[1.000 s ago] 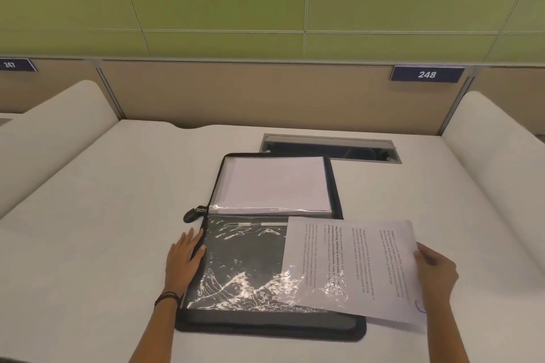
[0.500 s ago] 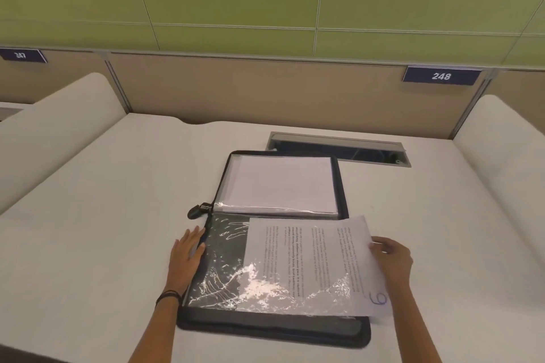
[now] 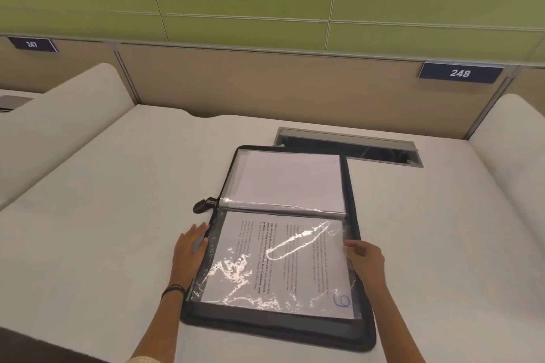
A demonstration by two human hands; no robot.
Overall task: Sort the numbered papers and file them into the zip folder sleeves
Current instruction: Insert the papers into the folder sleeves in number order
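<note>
care at this point goes into seating the white printed sheet [image 3: 283, 262], marked with a blue 6 at its near right corner, squarely inside the clear plastic sleeve [image 3: 236, 274] on the near half of the open black zip folder [image 3: 277, 330]. the sheet looks almost fully in, its left edge close to the folder's left zip edge and its right edge near the folder's right rim, where the sleeve seems to open. judging from that, a good finish would be a gentle push leftward along the sheet's right edge until no paper stands out past the sleeve's mouth, keeping the corners flat so the thin paper does not buckle against the crinkled film, and holding the folder down so it does not slide. the left hand [image 3: 190, 247] lies flat with straight fingers on the white desk [image 3: 103, 230] just beside the folder's left edge, its fingertips touching the zip track there, apparently steadying it. the right hand [image 3: 365, 256] sits at the folder's right side with fingers loosely curled and its thumb and fingertips at the sheet's right edge; whether they pinch the paper, the sleeve's lip, or merely press cannot be told. on the folder's far half rests a stack of blank white papers [image 3: 292, 180] under film, and a black zip pull [image 3: 203, 205] lies on the desk just off the folder's left edge at its middle fold.
</note>
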